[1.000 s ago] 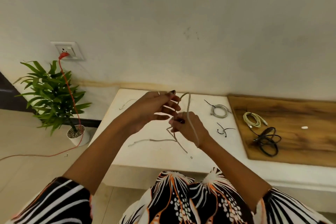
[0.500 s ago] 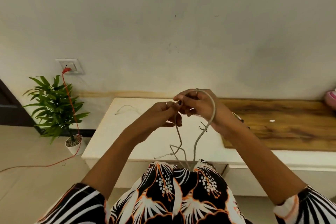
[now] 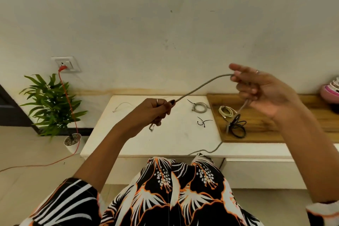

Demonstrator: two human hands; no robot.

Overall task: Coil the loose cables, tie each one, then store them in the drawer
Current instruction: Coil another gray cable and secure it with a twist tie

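Fingertips [image 3: 236, 77] of your right hand [image 3: 264, 91] pinch the grey cable [image 3: 201, 86], other fingers loosely spread; the left hand [image 3: 154, 110] is fisted round the same cable nr its end, a short tail poking out below. Btwn the hands the cable runs taut-ish in mid-air, above the white counter [image 3: 165, 143]; past the right hand it drops, crosses the wooden board [image 3: 275, 130] and trails over the counter's front edge.

Progress — early-to-mid, as judged: this cable is drawn out, not yet coiled. Three coils sit done: a grey coil [image 3: 200, 107], a cream coil [image 3: 226, 111], a black coil [image 3: 238, 128]. A thin white cable [image 3: 122, 105] lies loose; a black tie [image 3: 203, 122] waits. No open drawer in view — storing is left.

Room: free air above the counter; mind the front edge snagging the trailing length, and the finished coils under your right hand.
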